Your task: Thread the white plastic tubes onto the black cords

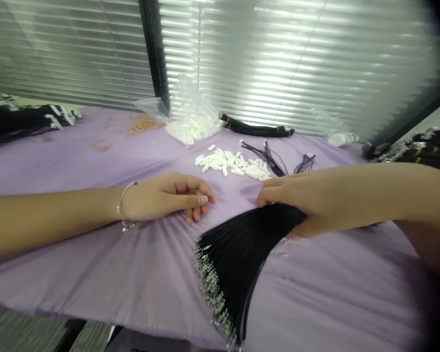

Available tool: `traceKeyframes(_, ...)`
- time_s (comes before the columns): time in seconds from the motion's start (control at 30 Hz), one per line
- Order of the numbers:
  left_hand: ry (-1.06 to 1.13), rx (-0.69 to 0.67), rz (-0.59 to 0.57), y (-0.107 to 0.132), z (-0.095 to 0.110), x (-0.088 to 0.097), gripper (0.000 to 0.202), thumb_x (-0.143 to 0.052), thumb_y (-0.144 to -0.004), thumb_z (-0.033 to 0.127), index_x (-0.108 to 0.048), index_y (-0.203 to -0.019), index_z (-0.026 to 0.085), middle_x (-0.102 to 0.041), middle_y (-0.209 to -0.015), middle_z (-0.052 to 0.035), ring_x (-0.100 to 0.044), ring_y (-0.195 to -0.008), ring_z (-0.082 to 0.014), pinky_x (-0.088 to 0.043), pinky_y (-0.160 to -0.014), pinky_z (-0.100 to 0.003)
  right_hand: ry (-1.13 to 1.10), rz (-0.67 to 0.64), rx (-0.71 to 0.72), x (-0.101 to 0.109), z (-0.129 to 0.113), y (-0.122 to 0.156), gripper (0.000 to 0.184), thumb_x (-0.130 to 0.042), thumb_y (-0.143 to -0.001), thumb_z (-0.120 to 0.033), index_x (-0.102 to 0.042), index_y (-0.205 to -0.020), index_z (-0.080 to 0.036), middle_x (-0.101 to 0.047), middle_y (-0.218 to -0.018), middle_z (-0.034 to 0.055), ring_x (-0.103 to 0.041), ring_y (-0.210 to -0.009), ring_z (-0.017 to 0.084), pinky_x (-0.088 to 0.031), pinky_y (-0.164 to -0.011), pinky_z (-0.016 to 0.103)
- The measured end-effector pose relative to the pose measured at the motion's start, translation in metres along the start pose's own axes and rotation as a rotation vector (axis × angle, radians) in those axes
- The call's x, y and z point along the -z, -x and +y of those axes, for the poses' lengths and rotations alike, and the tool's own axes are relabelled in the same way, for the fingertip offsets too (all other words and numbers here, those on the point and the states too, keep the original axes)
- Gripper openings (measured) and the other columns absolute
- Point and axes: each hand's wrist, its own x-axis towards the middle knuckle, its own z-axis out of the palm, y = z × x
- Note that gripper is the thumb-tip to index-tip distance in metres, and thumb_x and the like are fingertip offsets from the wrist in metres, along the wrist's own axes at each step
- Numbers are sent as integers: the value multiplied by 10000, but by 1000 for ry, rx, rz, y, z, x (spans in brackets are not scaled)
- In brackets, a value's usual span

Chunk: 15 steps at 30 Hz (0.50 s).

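Note:
My right hand (297, 200) is wrapped over the narrow part of a bundle of black wires (249, 230). The wires fan out towards the near left on the purple cloth, and small silvery metal tips (214, 288) line their ends. How the bundle continues under my palm is hidden. My left hand (172, 195), with a bracelet at its wrist, rests on the cloth left of the bundle, apart from it. Its fingers are loosely bent with the thumb off them, and nothing shows in its grasp. Beyond both hands lies a pile of small white plastic pieces (234, 164).
Behind the pile stand a clear bag of white pieces (192, 127) and tied black wire bundles (256, 128). Loose dark wires (269, 156) lie near my right hand. Black wires with white ends (29, 120) are far left; more bundles (421, 146) sit far right, below the window blinds.

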Motion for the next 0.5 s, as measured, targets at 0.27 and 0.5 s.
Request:
traceKeyframes(0.27,4,3,-2,0,1,-1,147,-471,-840,169,-554,-932,89,-588,-805,-52,-545,-644,-72,-477,-604,-190,44,-126,-66,-5,-2,-7,205,-600,-570,-228,-498,-748,-225,-538,-635,-10,-458,-436,117,-293,-371,245)
traceKeyframes(0.5,50,18,-3,-1,0,0,142,-479,-841,183,-564,-917,97,-600,-800,-52,-557,-647,-76,-479,-596,-182,-4,-179,-52,-7,15,-15,184,-593,-576,-236,-566,-758,-237,-562,-649,-10,-480,-468,127,-297,-385,246)
